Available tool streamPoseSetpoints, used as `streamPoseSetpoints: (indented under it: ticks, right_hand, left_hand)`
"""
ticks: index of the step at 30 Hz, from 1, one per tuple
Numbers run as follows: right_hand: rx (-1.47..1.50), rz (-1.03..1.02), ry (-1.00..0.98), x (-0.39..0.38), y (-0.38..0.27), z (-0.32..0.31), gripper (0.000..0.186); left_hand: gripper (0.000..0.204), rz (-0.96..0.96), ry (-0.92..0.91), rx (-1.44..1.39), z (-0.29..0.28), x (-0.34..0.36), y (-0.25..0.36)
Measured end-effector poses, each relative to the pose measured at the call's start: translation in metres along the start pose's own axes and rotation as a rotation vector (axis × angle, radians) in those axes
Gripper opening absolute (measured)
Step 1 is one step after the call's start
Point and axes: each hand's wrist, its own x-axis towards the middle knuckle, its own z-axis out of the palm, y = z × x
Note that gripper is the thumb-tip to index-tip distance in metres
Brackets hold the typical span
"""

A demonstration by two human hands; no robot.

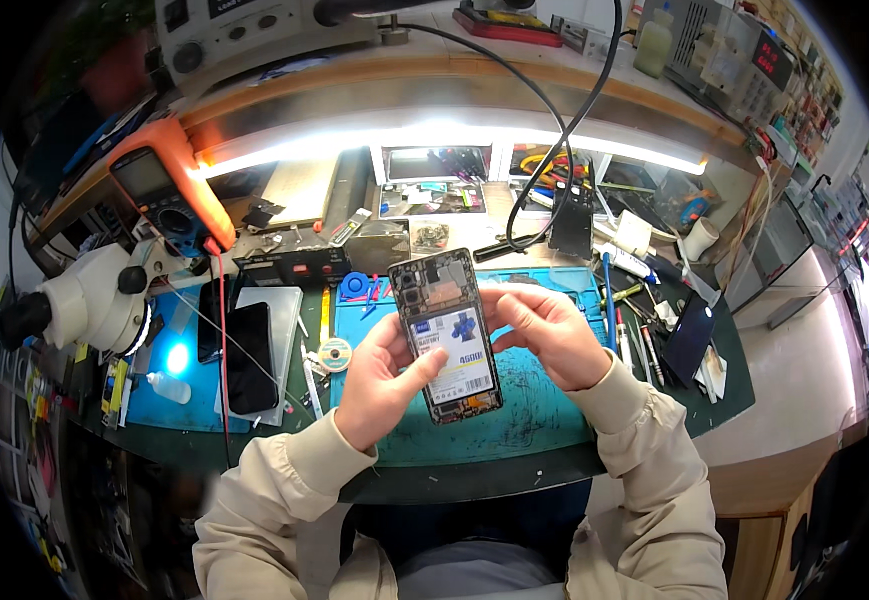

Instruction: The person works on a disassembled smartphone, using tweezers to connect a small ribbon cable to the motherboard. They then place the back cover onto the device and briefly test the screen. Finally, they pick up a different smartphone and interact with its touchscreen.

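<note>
Two bare hands in my feed, one opened phone point(442, 283), one white-labelled battery point(469, 372) in its frame. Left hand point(379, 385): fingers closed round the phone's left edge, thumb across the battery. Right hand point(554, 335): fingers loosely curled at the phone's right edge; can't tell if they touch or grip. Phone is held slightly tilted, above the teal mat point(544, 415). Left side, I count two dark slabs point(249, 355), one white bottle point(169, 388), one orange-cased multimeter point(169, 185), one label-topped spool point(334, 354). Containers: central compartment point(375, 180) holds many small parts, too blurred to count; another bay, to its right, holds coloured cables point(544, 163).
</note>
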Motion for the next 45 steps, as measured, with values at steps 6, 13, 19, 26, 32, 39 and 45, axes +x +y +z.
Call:
streamPoseSetpoints:
  ticks: [6,13,19,26,32,39,45]
  right_hand:
    - [0.072,0.090,0.052,-0.005,0.017,0.005,0.037]
    - [-0.149,-0.100,0.130,-0.006,0.031,0.011,0.029]
    - [-0.183,-0.138,0.143,-0.008,0.030,0.013,0.024]
    - [-0.131,-0.141,0.144,-0.008,0.029,0.016,0.024]
    - [-0.079,-0.110,0.144,-0.011,0.029,0.016,0.025]
    - [-0.014,-0.107,0.148,-0.012,0.026,0.020,0.022]
    - [0.048,-0.072,0.202,-0.014,0.030,0.025,0.016]
  left_hand:
    - [0.046,-0.041,-0.055,0.086,0.003,-0.012,-0.008]
    - [0.044,-0.027,-0.045,0.118,0.004,-0.018,-0.008]
    - [0.043,-0.018,-0.025,0.140,0.006,-0.020,-0.009]
    - [0.042,0.004,-0.004,0.167,0.007,-0.021,-0.010]
    - [0.043,0.030,0.002,0.235,0.007,-0.022,-0.011]
    - [0.044,0.068,-0.008,0.284,0.007,-0.024,-0.013]
    - [0.045,0.039,-0.011,0.224,0.010,-0.024,-0.014]
